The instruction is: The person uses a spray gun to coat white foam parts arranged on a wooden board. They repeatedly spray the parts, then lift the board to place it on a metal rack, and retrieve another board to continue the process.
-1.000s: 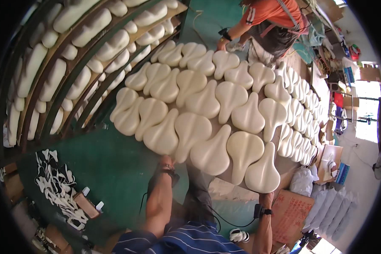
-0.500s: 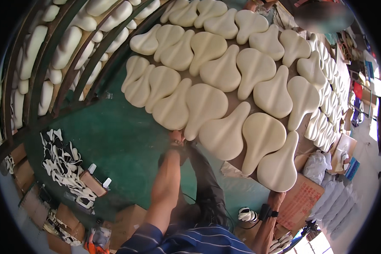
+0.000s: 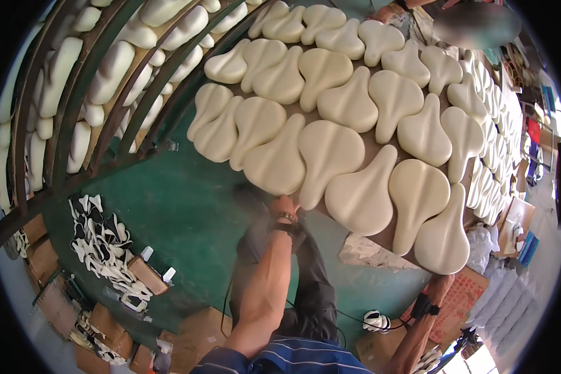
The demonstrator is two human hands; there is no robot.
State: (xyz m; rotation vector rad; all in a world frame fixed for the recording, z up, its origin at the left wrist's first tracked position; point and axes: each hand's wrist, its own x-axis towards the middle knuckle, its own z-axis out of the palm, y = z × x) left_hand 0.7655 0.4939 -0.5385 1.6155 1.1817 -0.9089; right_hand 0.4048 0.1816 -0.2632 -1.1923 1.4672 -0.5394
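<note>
A broad brown board (image 3: 381, 239) carries several rows of cream foam bicycle saddle pads (image 3: 420, 198), laid close together with narrow noses alternating. My left hand (image 3: 284, 207) is closed at the board's near edge, just below a saddle pad; its fingertips are partly hidden. At the near right corner, my right hand (image 3: 441, 287) holds the board's edge from beneath, under the last pad, with most fingers out of sight. Dark bands circle both my wrists. Across the board, another person's hand (image 3: 389, 11) is at the far edge.
On the left stands a dark metal rack (image 3: 62, 143) loaded with more foam pads. White and black parts (image 3: 106, 249) lie heaped on the green floor (image 3: 174, 218). Cardboard boxes (image 3: 196, 340) stand near my legs, and a red-printed carton (image 3: 461, 299) with grey bags (image 3: 502, 305) sits to the right.
The board with its pads has shifted right, and both my hands have moved along with it. My legs have changed position, as in a step. Both hands keep their hold.
</note>
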